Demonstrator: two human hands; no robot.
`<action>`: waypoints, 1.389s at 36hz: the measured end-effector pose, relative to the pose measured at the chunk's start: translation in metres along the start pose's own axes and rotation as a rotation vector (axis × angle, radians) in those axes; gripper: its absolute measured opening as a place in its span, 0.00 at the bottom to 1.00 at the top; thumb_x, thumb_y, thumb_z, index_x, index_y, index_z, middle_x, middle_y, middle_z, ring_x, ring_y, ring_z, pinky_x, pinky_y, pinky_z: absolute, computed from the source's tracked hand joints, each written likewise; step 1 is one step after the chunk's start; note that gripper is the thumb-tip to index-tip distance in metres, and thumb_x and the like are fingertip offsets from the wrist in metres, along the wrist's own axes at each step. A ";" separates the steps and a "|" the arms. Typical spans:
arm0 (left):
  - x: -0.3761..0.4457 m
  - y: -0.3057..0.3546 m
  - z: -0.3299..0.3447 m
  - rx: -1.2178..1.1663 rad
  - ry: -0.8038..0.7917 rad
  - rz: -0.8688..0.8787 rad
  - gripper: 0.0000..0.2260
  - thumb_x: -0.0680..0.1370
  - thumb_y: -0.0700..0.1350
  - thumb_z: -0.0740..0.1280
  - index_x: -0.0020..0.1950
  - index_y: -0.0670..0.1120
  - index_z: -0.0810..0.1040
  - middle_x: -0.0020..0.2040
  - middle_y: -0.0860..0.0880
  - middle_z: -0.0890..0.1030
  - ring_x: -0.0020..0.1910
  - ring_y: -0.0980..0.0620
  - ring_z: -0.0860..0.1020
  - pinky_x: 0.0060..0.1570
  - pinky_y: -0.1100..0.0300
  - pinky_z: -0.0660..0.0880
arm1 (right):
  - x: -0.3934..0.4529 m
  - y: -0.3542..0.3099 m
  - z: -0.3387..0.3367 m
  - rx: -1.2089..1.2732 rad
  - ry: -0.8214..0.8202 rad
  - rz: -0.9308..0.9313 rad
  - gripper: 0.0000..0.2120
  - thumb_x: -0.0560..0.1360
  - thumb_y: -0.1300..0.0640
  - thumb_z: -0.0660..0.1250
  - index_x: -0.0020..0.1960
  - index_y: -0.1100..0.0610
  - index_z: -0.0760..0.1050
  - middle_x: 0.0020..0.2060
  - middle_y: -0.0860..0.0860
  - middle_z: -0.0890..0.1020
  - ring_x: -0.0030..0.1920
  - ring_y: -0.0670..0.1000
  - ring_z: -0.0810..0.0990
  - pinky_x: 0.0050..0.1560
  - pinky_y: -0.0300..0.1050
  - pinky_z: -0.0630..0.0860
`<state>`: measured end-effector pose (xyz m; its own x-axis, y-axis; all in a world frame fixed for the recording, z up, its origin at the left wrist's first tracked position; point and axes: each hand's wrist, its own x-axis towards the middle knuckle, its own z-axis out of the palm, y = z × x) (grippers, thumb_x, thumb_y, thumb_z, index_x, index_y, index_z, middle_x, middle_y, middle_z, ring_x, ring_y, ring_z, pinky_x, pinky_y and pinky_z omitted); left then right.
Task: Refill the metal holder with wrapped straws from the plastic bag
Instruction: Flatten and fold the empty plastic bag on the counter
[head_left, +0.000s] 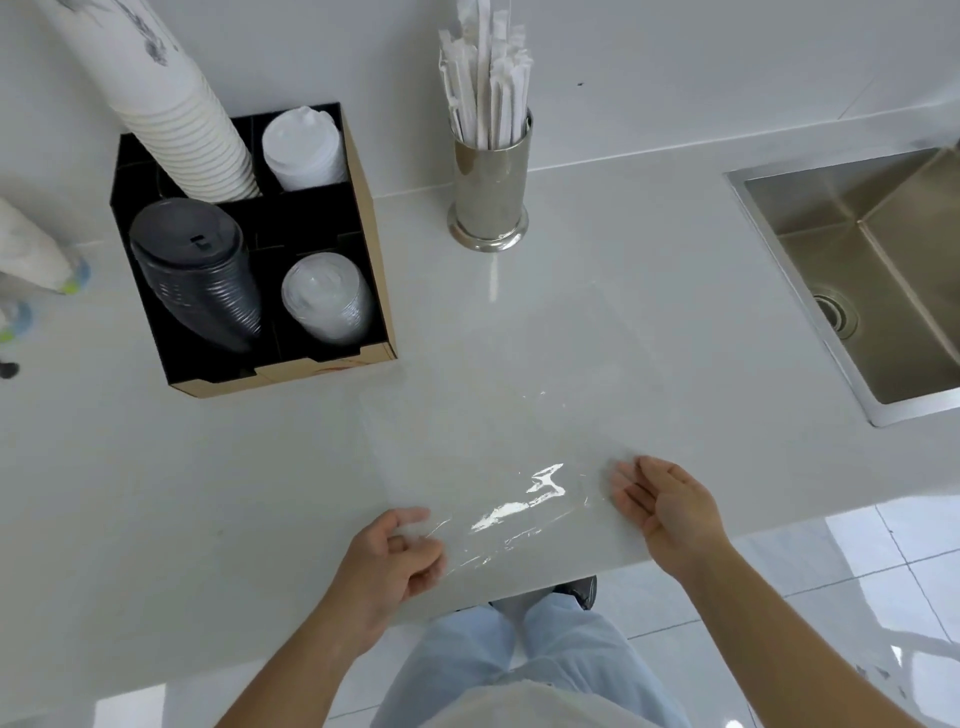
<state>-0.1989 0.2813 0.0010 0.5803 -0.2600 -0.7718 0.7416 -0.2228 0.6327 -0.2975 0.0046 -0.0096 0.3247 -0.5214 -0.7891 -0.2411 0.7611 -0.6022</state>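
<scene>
The metal holder (491, 189) stands upright at the back of the white counter, packed with white wrapped straws (485, 83) that stick out above its rim. A clear plastic bag (498, 441) lies flat on the counter in front of me, and I see no straws in it. My left hand (392, 564) pinches the bag's near left corner at the counter edge. My right hand (667, 506) rests palm up with fingers apart at the bag's near right side, holding nothing.
A black and tan organiser (363, 218) at the back left holds stacked paper cups (171, 98), white lids (304, 148), black lids (200, 270) and clear lids (327, 299). A steel sink (862, 270) is set into the counter at the right. The counter's front edge runs just below my hands.
</scene>
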 end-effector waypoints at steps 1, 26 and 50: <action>-0.002 0.000 -0.004 0.011 -0.008 0.004 0.13 0.75 0.31 0.69 0.57 0.42 0.76 0.32 0.44 0.80 0.36 0.44 0.77 0.45 0.54 0.80 | -0.002 0.001 0.000 -0.004 -0.003 -0.001 0.06 0.81 0.64 0.62 0.47 0.61 0.76 0.44 0.58 0.83 0.42 0.54 0.83 0.38 0.43 0.83; -0.031 -0.021 -0.122 0.034 0.154 0.011 0.03 0.76 0.34 0.68 0.43 0.38 0.80 0.31 0.43 0.74 0.29 0.49 0.71 0.35 0.59 0.76 | -0.016 0.025 0.022 -0.238 -0.145 0.019 0.05 0.78 0.67 0.66 0.53 0.64 0.77 0.41 0.58 0.82 0.39 0.54 0.82 0.40 0.45 0.84; -0.032 -0.016 -0.213 0.257 0.562 0.022 0.08 0.71 0.38 0.71 0.31 0.41 0.77 0.25 0.46 0.74 0.26 0.49 0.68 0.33 0.60 0.67 | -0.044 0.068 0.083 -0.822 -0.370 0.032 0.05 0.74 0.71 0.64 0.43 0.63 0.74 0.35 0.61 0.78 0.34 0.55 0.75 0.30 0.42 0.78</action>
<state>-0.1580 0.4932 0.0022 0.7347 0.2524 -0.6298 0.6636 -0.4603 0.5897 -0.2527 0.1109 -0.0057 0.5458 -0.2389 -0.8031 -0.7870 0.1827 -0.5892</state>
